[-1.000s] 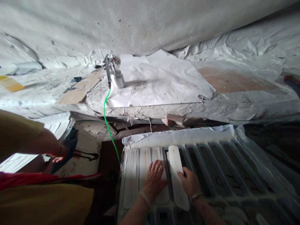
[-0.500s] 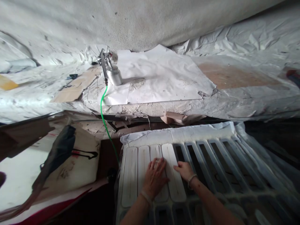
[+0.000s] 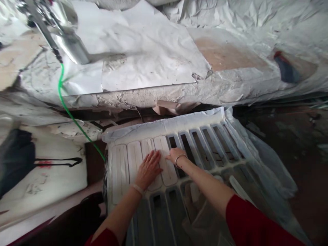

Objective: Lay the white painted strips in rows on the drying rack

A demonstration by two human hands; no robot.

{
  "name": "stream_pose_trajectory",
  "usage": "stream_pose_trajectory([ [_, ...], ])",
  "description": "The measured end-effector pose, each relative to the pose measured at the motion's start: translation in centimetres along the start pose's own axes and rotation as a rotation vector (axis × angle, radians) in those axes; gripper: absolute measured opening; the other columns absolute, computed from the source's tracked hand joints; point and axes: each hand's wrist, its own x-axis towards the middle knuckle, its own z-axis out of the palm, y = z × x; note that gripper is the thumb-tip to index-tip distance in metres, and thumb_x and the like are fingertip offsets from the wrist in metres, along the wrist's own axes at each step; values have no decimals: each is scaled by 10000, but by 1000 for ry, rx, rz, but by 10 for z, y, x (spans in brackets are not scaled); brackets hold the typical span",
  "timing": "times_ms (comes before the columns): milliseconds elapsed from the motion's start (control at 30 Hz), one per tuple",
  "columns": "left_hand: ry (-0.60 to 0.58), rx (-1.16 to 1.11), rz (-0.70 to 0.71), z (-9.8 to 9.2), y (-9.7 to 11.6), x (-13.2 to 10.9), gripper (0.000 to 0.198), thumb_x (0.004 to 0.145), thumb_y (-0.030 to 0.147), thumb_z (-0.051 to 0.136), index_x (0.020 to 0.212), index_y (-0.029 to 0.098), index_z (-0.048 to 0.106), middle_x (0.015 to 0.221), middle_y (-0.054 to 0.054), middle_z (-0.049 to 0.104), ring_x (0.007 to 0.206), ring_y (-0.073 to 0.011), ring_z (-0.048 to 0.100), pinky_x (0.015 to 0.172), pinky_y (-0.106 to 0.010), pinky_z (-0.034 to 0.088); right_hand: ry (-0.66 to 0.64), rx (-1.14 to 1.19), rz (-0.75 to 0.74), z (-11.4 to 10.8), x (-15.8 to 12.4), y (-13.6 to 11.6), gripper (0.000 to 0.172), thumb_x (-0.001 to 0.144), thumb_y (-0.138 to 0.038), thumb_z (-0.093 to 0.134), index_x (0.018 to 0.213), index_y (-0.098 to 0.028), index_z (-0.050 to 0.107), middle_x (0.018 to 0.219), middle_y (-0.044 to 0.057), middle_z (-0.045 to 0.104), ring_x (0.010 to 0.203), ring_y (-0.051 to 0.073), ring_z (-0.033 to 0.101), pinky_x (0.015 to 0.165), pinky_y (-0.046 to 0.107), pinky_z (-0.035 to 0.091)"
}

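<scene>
Slats, white & oblong w/ rounded ends, lie side by side in the far-left slots of a paint-caked slotted rack. Four slats fill that row; the rightmost white slat has both hands on it or beside it. Left hand lies flat, fingers spread, palm down across the third slat & the left edge of the rightmost one, pressing, not gripping. Right hand, w/ a bracelet at the wrist, rests fingertips on the right edge of the rightmost slat, fingers loosely curled; can't tell if it pinches the edge or just touches. Both forearms come in from the near side, red sleeves at the near edge.

Slots to the right of the hands are open, dark below. Near row of the rack holds a few more white pieces, blurred.

Far side: worktop covered w/ crumpled white sheeting & a flat sheet of paper. Spray gun w/ metal cup sits at far left on it, green hose running down toward the rack's left corner. Left: a white bag w/ black strap.
</scene>
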Motion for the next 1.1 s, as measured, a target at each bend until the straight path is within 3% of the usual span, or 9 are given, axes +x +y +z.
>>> stream_pose_trajectory([
  [167, 8, 2, 34, 7, -3, -1, 659, 916, 424, 529, 1485, 152, 340, 1583, -77, 254, 1465, -309, 202, 1188, -490, 263, -28, 140, 50, -55, -49, 38, 412, 824, -542, 601, 633, -180, 550, 605, 18, 650, 533, 152, 638, 526, 251, 479],
  [267, 26, 57, 56, 12, -6, -1, 658, 925, 453, 509, 1487, 156, 338, 1585, -63, 251, 1461, -307, 216, 1182, -486, 273, 9, 235, 103, -94, -113, 87, 353, 870, -495, 479, 682, -198, 520, 565, -10, 622, 425, 132, 585, 408, 220, 414],
  [333, 31, 78, 68, 15, -5, -1, 685, 918, 490, 511, 1487, 152, 335, 1589, -65, 240, 1464, -307, 206, 1181, -484, 274, 53, 260, 151, -108, -165, 121, 331, 850, -482, 480, 684, -199, 522, 557, -14, 610, 421, 127, 570, 393, 215, 397],
  [467, 47, 104, 77, 16, -2, -1, 738, 912, 562, 480, 1489, 129, 325, 1585, -87, 248, 1468, -311, 189, 1181, -489, 272, 78, 254, 265, -92, -263, 180, 337, 826, -488, 498, 661, -198, 546, 528, -24, 577, 443, 128, 559, 411, 213, 386],
  [600, 74, 97, 97, 20, -2, -1, 737, 924, 596, 401, 1482, 120, 338, 1573, -98, 280, 1466, -316, 193, 1170, -515, 281, 168, 230, 359, -53, -322, 237, 312, 840, -493, 485, 778, -214, 611, 658, -1, 644, 624, 175, 623, 585, 275, 477],
  [700, 98, 91, 110, 25, -3, 0, 755, 930, 630, 331, 1471, 103, 352, 1563, -108, 303, 1458, -321, 216, 1158, -514, 302, 322, 176, 408, -34, -333, 278, 356, 823, -474, 476, 992, -204, 634, 976, 80, 714, 888, 244, 659, 863, 385, 483],
  [867, 141, 64, 110, 29, 0, 3, 791, 917, 675, 299, 1458, 101, 361, 1550, -133, 323, 1442, -332, 257, 1129, -528, 342, 309, 201, 433, -24, -314, 317, 483, 724, -505, 572, 1064, -167, 627, 1107, 138, 684, 1009, 273, 641, 929, 392, 477],
  [967, 153, 56, 63, 28, 9, 4, 780, 899, 658, 400, 1447, 105, 374, 1533, -148, 352, 1441, -336, 258, 1137, -523, 330, 308, 188, 435, -29, -306, 322, 441, 661, -499, 644, 965, -180, 646, 980, 117, 703, 917, 287, 651, 853, 413, 499],
  [1100, 134, 63, -18, 19, 27, 2, 726, 861, 600, 553, 1455, 216, 391, 1557, -120, 308, 1447, -342, 242, 1135, -523, 329, 260, 312, 291, -59, -322, 318, 256, 662, -479, 668, 594, -236, 623, 657, 87, 662, 641, 265, 637, 604, 391, 504],
])
